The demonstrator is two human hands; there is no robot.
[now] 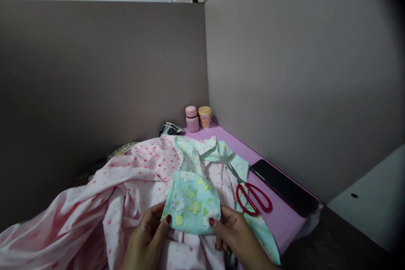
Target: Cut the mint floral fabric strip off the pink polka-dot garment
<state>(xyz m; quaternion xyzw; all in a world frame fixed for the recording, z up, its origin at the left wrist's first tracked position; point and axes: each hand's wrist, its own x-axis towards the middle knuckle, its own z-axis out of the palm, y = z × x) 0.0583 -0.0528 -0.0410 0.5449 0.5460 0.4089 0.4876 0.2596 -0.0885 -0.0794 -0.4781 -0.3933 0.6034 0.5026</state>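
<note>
Between my two hands is a mint-green piece of fabric (196,196) with white and yellow flowers, its lower part spread flat and its upper end narrowing into a strip. My left hand (149,234) pinches its lower left edge between thumb and fingers. At the lower right edge my right hand (234,232) pinches it the same way. Pink dotted cloth (139,181) lies bunched beneath and to the left. Scissors (251,198) with red handles rest just beyond my right hand, partly on more mint floral fabric, blades pointing away.
A black phone (284,187) lies along the right edge of the purple tabletop (234,135). In the far corner stand a pink flask (192,120) and a yellow-lidded cup (205,117). A woven basket (123,149) sits partly hidden behind the cloth. Grey partitions (126,67) enclose the back and right.
</note>
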